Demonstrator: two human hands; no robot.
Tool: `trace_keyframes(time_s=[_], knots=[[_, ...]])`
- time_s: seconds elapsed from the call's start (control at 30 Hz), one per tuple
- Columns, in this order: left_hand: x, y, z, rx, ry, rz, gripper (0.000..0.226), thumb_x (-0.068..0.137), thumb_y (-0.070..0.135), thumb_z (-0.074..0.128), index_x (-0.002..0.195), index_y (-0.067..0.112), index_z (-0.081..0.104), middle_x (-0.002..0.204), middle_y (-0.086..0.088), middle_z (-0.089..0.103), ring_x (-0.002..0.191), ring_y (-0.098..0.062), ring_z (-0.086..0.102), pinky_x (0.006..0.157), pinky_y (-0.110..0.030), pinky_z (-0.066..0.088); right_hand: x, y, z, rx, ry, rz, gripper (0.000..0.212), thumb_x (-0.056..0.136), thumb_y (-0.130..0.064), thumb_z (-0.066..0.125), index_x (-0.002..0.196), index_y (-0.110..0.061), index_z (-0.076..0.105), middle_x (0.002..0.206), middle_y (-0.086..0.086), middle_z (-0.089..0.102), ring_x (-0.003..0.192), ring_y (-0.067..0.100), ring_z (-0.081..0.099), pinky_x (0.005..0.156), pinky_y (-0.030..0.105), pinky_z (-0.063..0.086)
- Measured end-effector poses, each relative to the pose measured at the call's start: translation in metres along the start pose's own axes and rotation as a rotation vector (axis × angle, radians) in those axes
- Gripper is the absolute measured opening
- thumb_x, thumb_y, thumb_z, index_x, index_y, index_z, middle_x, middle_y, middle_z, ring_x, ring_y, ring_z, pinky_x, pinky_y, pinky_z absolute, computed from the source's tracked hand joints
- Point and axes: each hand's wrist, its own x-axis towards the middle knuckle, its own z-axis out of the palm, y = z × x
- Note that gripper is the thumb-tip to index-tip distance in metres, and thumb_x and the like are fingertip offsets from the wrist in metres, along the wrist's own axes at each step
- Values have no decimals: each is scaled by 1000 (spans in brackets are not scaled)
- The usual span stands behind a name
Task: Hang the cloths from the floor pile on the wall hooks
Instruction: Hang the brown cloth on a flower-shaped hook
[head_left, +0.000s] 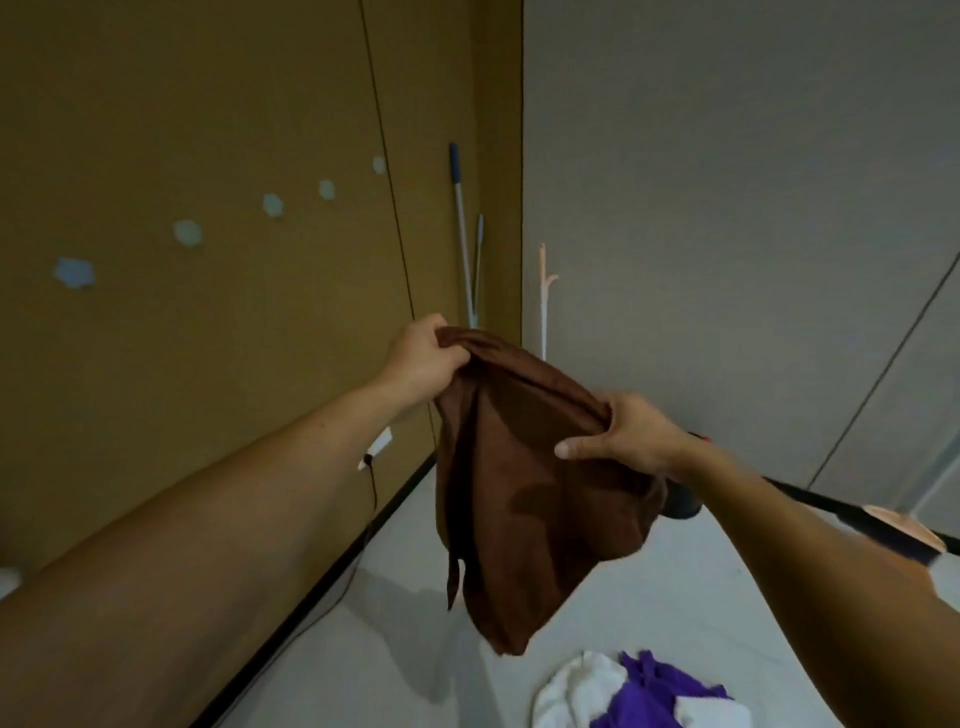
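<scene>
Near the left wall, grips top of brown cloth (519, 493) in left hand (423, 358) and right hand (623, 436); risks sliding off wall hooks (188, 233) if hung bunched.

One head-worn wide-angle view, facing forward-down into room corner (522, 208): brown wall (182, 130) left of frame, grey wall (727, 156) right, floor (675, 597) bottom. Left hand (423, 358), right hand (623, 436) at arm's length, mid-frame.

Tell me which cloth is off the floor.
The brown cloth: left hand and right hand grip its top edge; white cloth and purple cloth lie on the floor.
</scene>
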Motion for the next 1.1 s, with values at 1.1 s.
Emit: trace_keyframes(time_s=[1.1], knots=[[-141, -120, -265, -553, -387, -385, 47, 73, 20, 76, 117, 8, 64, 119, -11, 68, 112, -27, 64, 103, -42, 46, 40, -321, 236, 1003, -426, -278, 44, 89, -39, 60, 111, -2, 69, 112, 20, 67, 100, 32, 67, 90, 44, 54]])
